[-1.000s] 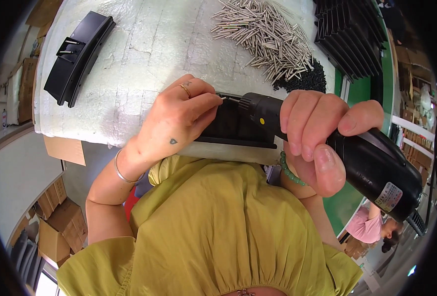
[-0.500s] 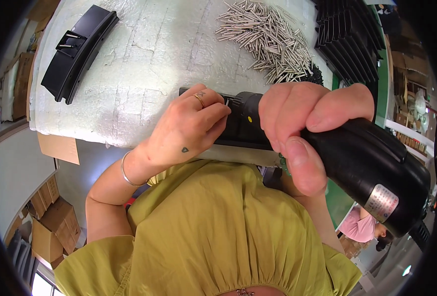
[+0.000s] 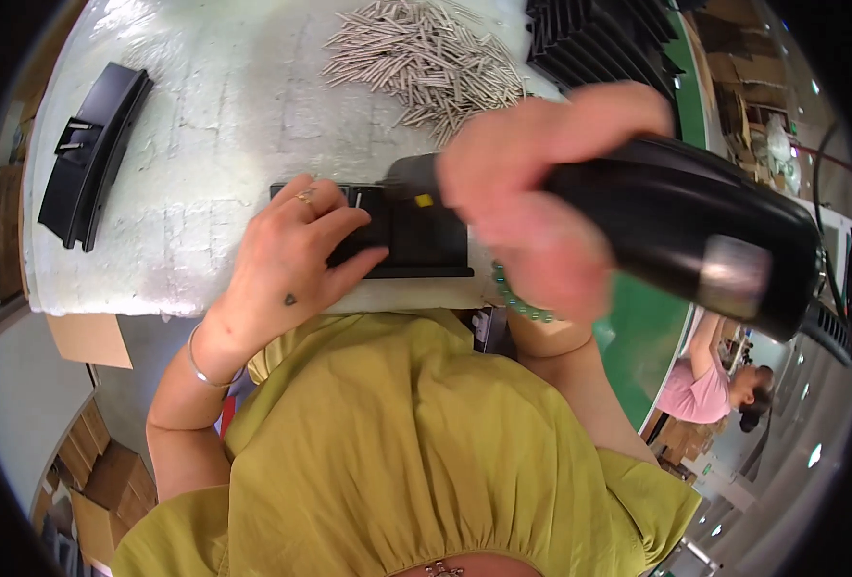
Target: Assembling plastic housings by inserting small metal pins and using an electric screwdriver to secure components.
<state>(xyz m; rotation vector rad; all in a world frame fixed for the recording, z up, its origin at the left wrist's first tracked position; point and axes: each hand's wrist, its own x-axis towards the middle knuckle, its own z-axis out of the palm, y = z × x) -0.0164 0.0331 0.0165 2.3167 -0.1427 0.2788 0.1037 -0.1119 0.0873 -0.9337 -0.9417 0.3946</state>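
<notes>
My left hand [image 3: 296, 236] rests over the left end of a black plastic part [image 3: 431, 255] at the table's near edge. Its thumb and forefinger are spread apart on the part. Beside the forefinger a thin metal pin [image 3: 359, 200] shows on the part. My right hand [image 3: 532, 188], smeared by motion, is closed around a black corded electric screwdriver [image 3: 676, 207]. The tool's front end lies over the part, right of my left fingers; its tip is blurred. Beyond the part lies a heap of silvery metal pins [image 3: 426, 62].
A curved black plastic piece [image 3: 94, 159] with metal pins on it lies at the table's left. Black ribbed parts [image 3: 599, 43] are stacked at the far right. A person in pink [image 3: 700, 389] is at the right, and cardboard boxes [image 3: 109, 481] stand at lower left.
The thumb and forefinger of my left hand have parted from their pinch. My right hand has shifted the screwdriver's front end relative to the pin. The whole view has also swung.
</notes>
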